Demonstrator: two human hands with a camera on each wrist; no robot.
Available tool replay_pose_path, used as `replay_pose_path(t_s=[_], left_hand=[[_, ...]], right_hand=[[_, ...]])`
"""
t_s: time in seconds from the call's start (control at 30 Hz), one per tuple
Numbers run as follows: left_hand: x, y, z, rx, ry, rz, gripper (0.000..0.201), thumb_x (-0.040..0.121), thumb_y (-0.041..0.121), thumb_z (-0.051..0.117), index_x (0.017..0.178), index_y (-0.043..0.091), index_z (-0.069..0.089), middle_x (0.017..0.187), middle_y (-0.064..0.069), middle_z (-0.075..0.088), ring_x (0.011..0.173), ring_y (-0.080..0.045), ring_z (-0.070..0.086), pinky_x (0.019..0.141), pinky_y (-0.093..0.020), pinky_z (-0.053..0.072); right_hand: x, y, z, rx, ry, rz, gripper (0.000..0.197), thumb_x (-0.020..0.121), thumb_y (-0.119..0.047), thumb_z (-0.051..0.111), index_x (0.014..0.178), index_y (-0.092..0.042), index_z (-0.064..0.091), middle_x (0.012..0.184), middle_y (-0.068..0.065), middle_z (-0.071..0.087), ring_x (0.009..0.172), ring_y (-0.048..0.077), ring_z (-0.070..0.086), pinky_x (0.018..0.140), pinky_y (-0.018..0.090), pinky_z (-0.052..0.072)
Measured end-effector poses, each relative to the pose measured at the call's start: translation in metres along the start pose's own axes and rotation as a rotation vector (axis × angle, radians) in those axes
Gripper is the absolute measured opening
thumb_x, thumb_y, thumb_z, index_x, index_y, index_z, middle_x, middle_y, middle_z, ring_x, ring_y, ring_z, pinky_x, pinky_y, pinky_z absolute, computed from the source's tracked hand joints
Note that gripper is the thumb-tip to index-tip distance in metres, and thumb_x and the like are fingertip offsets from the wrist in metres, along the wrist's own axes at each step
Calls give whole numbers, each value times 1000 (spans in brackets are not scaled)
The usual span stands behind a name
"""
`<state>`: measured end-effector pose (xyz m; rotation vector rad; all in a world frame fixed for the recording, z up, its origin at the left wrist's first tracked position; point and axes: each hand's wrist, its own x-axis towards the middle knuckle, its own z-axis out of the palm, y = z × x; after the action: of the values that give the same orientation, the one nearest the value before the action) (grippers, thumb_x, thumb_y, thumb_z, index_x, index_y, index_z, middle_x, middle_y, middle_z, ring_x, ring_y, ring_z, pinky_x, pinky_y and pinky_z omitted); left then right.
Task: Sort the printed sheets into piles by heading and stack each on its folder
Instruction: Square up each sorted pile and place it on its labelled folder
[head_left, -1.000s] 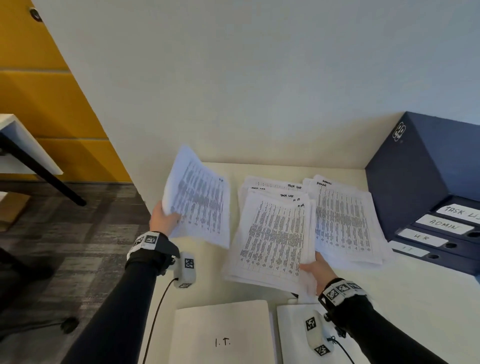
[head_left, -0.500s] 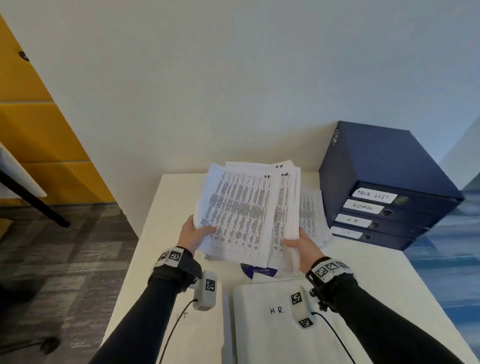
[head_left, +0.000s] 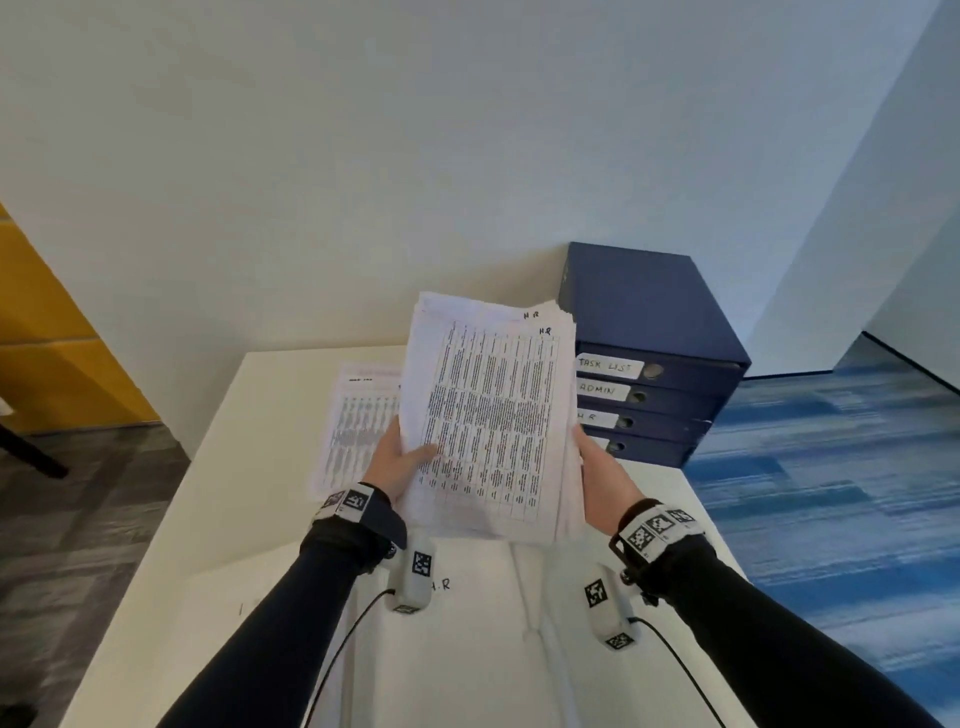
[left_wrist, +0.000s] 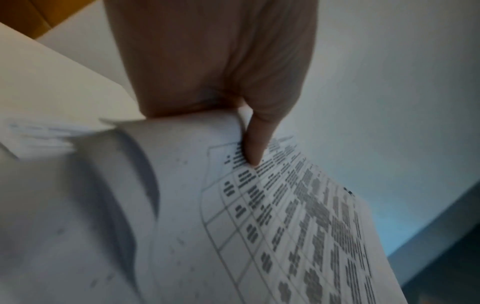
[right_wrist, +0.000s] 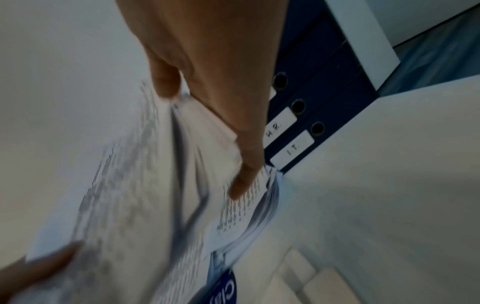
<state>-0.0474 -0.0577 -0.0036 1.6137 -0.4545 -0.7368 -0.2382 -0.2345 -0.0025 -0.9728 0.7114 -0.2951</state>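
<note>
Both hands clamp one thick stack of printed sheets (head_left: 488, 426), held up off the desk (head_left: 270, 415) approx. over the white folder (head_left: 467, 623) marked "H.R". Left hand (head_left: 397, 460) grips the stack's left edge, thumb on the top page's printed table; right hand (head_left: 602, 478) grips the right edge, fingers curled round it. Top sheets carry "H.R" handwritten at the far right corner. Another pile of sheets (head_left: 358, 426) lies flat on the desk, left of the held stack. Far right: navy drawer box (head_left: 660, 332), labels TASK LIST, ADMIN, H.R, I.T., drawers closed.
</note>
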Motion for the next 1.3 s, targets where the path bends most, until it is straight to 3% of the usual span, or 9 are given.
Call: replay_pose_path(t_s=[0.07, 0.23, 0.33, 0.5, 0.63, 0.77, 0.87, 1.13, 1.3], left_hand=[[-10, -5, 25, 22, -4, 51, 58, 89, 5, 61, 140, 15, 36, 130, -2, 54, 118, -20, 52, 100, -35, 42], [-23, -12, 82, 69, 11, 166, 60, 90, 10, 61, 142, 9, 32, 142, 0, 40, 123, -12, 43, 106, -27, 33], [-21, -17, 119, 37, 16, 130, 74, 85, 29, 64, 147, 11, 26, 151, -6, 31, 136, -23, 35, 114, -41, 27], [-13, -6, 165, -19, -1, 141, 53, 88, 4, 61, 136, 10, 39, 121, -7, 58, 107, -21, 57, 92, -32, 47], [-1, 1, 184, 1, -106, 98, 54, 75, 5, 75, 117, 19, 44, 111, -4, 60, 105, -25, 60, 81, -32, 50], [3, 0, 198, 52, -195, 44, 54, 79, 4, 72, 120, 21, 41, 117, 4, 51, 108, -16, 55, 92, -22, 42], [7, -5, 203, 38, -198, 29, 70, 76, 7, 73, 136, 16, 38, 131, -5, 54, 123, -27, 52, 104, -42, 42], [8, -11, 201, 156, -187, 31, 74, 81, 12, 70, 143, 9, 30, 141, -9, 44, 133, -27, 39, 111, -47, 32], [8, 7, 197, 292, -275, 197, 64, 87, 17, 66, 141, 13, 34, 136, -6, 49, 126, -26, 46, 107, -44, 37]], right_hand=[[-6, -5, -13, -146, 10, 33, 47, 88, -39, 61, 130, -23, 47, 117, 4, 66, 108, 25, 61, 95, 47, 47], [-17, -8, -53, -202, 268, 10, 51, 84, 12, 56, 128, -13, 49, 114, 11, 63, 99, 31, 60, 75, 43, 51], [-23, -9, -81, -60, 303, -39, 46, 81, 18, 56, 124, 4, 53, 121, 24, 59, 107, 40, 58, 93, 55, 46], [-48, -20, -107, -40, 373, -281, 44, 82, 14, 58, 124, 1, 54, 119, 11, 62, 103, 22, 60, 92, 38, 46], [-67, -23, -124, -113, 344, -312, 51, 75, 13, 64, 122, -3, 55, 116, 9, 66, 108, 25, 62, 91, 42, 50], [-72, -11, -142, -99, 429, -284, 56, 74, 13, 63, 124, -6, 50, 113, 12, 65, 105, 25, 62, 87, 42, 51], [-71, -8, -136, -68, 483, -307, 54, 76, 13, 59, 124, -9, 45, 113, 12, 62, 103, 25, 61, 85, 42, 51], [-72, -18, -133, -67, 535, -321, 46, 80, 8, 60, 118, -12, 43, 106, 7, 62, 97, 21, 62, 72, 31, 51], [-89, -52, -145, -631, 678, -407, 66, 73, -8, 75, 126, -24, 40, 126, 8, 49, 113, 23, 50, 95, 41, 43]])
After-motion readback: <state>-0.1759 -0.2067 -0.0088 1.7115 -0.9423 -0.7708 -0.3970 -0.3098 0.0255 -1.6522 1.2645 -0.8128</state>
